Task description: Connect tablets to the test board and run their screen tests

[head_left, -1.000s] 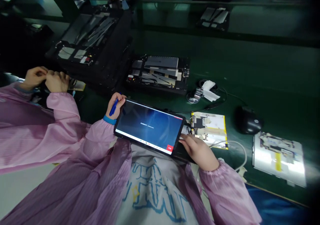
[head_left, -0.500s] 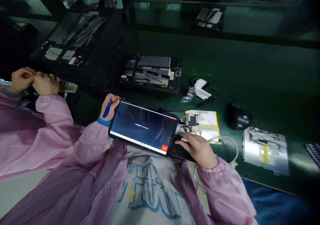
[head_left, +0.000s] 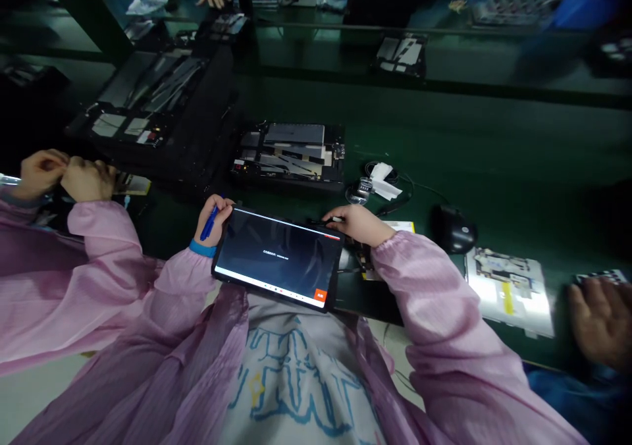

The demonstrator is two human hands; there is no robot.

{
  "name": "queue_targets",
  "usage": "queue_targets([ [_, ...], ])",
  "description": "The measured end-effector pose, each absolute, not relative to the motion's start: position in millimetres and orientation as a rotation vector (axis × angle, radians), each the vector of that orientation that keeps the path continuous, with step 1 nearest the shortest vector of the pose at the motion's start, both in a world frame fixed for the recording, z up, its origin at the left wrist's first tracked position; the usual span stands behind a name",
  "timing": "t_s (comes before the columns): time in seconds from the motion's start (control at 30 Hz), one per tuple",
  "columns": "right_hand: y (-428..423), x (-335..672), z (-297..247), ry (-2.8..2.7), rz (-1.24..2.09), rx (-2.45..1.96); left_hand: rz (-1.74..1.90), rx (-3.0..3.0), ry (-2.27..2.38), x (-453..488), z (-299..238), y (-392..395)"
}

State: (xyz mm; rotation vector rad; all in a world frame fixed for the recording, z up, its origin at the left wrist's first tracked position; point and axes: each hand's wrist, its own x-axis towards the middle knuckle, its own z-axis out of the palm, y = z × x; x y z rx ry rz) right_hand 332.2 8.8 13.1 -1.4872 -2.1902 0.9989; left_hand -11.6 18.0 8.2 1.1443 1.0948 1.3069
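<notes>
My left hand (head_left: 214, 220) is shut on a blue pen (head_left: 210, 224), next to the upper left corner of a black tablet (head_left: 276, 259). The tablet's dark screen shows a line of small text, with an orange button at the lower right. It sits in front of my body, over my lap. My right hand (head_left: 359, 225) lies at the tablet's top right edge, with its fingers by a thin black cable (head_left: 320, 222). Whether they grip that cable is hard to see. A co-worker's two hands (head_left: 64, 176) in pink sleeves work at the far left.
A dismantled device chassis (head_left: 289, 155) lies on the green bench mat (head_left: 419, 129), with a black mouse (head_left: 453, 230) and a silver panel (head_left: 508, 293) to the right. Another person's hand (head_left: 600, 320) reaches in at lower right. More stripped units lie farther off.
My right hand has moved from the tablet's right end to its top edge, and its sleeve now covers the yellow-edged sheet. The view has tilted up, and a hand has appeared at lower right.
</notes>
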Motion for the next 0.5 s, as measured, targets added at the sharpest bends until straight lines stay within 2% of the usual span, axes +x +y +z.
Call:
queue_targets([
  [0.2,-13.0,345.4,35.8,-1.976,0.975,-1.544,1.307,1.135,1.094,-9.5,11.0,17.8],
  [0.37,-65.2,355.2,46.5,-1.578,1.372,-1.334,1.294,1.157,1.099,-11.3,8.8,19.8],
  [0.5,-89.2,350.7,39.2,-1.573,1.366,-1.347,1.281,1.165,1.082,-14.5,3.8,22.6],
])
